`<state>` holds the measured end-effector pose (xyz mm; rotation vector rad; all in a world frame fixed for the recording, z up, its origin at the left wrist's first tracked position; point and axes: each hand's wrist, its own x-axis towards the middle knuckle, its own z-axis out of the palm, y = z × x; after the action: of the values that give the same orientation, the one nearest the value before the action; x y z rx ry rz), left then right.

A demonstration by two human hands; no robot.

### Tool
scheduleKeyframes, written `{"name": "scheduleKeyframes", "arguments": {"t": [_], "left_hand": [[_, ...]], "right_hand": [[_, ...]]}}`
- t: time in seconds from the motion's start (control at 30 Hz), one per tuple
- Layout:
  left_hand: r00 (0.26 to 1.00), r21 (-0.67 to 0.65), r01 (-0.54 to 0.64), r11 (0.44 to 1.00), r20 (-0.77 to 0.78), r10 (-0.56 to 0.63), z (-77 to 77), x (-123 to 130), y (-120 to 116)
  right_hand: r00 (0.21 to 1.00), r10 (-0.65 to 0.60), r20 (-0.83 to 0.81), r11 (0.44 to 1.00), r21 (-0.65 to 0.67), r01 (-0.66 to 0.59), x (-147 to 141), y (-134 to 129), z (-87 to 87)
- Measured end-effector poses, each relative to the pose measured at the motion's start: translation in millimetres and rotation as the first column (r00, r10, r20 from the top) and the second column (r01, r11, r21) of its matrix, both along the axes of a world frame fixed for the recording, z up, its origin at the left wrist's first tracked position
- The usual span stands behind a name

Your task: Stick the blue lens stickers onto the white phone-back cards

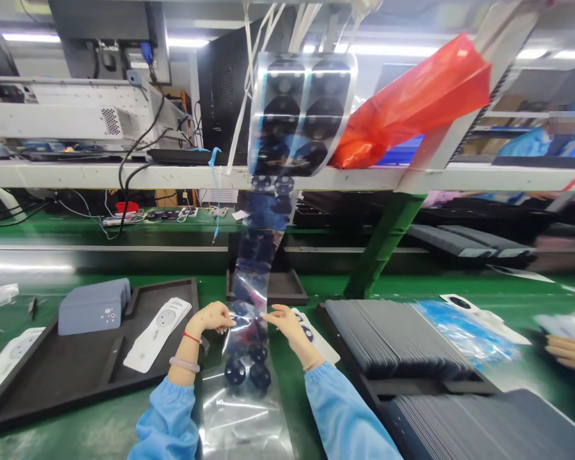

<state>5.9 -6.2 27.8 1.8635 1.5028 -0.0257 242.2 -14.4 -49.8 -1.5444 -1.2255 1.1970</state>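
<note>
A clear plastic film strip point(259, 243) with dark round stickers on it runs down from a roll point(303, 115) hanging at the shelf. My left hand point(215, 317) is closed, its fingertips pinching the strip's left edge. At the opposite edge, my right hand point(290, 326) holds the strip between thumb and fingers. Below my hands are black round stickers point(234, 372) on the film, and a bare clear length point(244, 415) lies toward me on the green bench. A white card with dark round pieces point(319, 335) lies beside my right wrist.
At left, a black tray point(148, 377) holds grey-blue phone back panels point(93, 306) and white cards point(157, 335). On the right, another tray has rows of grey panels point(393, 335). A red bag point(416, 102) hangs by the shelf edge point(124, 177). A co-worker's hand point(572, 351) is far right.
</note>
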Motion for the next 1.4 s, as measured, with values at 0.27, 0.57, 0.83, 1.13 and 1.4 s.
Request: {"name": "scheduleKeyframes", "arguments": {"t": [0.27,0.57,0.83,1.13,1.4], "left_hand": [[0.956,0.261,-0.254,0.931,0.215,0.200,27.5,3.1,-18.3],[0.598,0.134,-0.572,0.810,0.744,0.299,41.9,26.5,-19.9],[0.478,0.083,-0.344,0.935,0.873,0.099,67.9,40.7,-51.0],[0.480,0.148,-0.282,0.948,0.878,0.006,69.4,59.6,-60.6],[0.486,0.148,-0.380,0.913,0.872,0.061,51.1,66.5,-44.6]], "right_hand": [[0.981,-0.005,-0.193,0.994,0.104,0.026,10.0,-10.1,34.1],[0.915,0.194,-0.353,0.962,0.249,-0.108,-7.5,-45.1,76.5],[0.989,-0.150,-0.016,0.727,0.676,0.121,0.2,-53.0,128.5],[0.807,-0.392,0.441,0.357,0.882,-0.309,-12.0,-53.9,122.6],[0.836,-0.430,0.341,0.167,0.940,-0.298,-17.1,-40.2,104.5]]}}
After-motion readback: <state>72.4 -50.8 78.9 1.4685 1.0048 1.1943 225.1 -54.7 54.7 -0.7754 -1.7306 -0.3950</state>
